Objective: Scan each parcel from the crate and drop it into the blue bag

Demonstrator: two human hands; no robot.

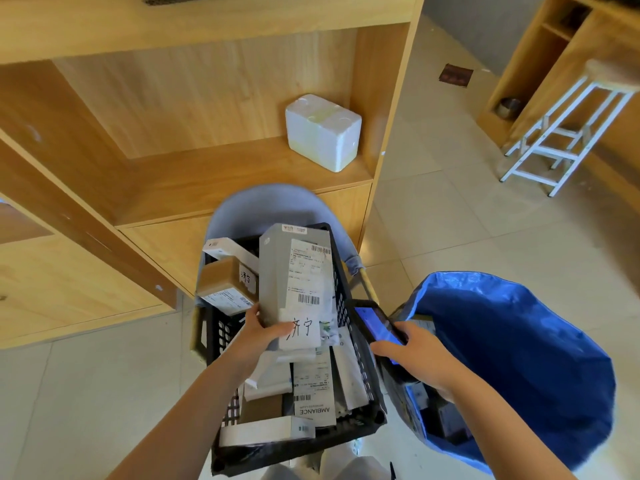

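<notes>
A black plastic crate [348, 317] sits on a grey chair, filled with several parcels. My left hand [258, 336] grips the lower end of a tall grey box parcel [277, 268] with white shipping labels and barcodes, held upright above the crate. My right hand [414, 355] holds a handheld scanner [375, 325] with a lit blue screen, just right of the crate's rim. The open blue bag [519, 341] stands on the floor at the right, with some parcels visible at its bottom left.
A brown cardboard box [221, 278] and white boxes lie in the crate. A white foam box [322, 131] sits on the wooden shelf unit [173, 181] behind. A white step stool [568, 133] stands far right on the tiled floor.
</notes>
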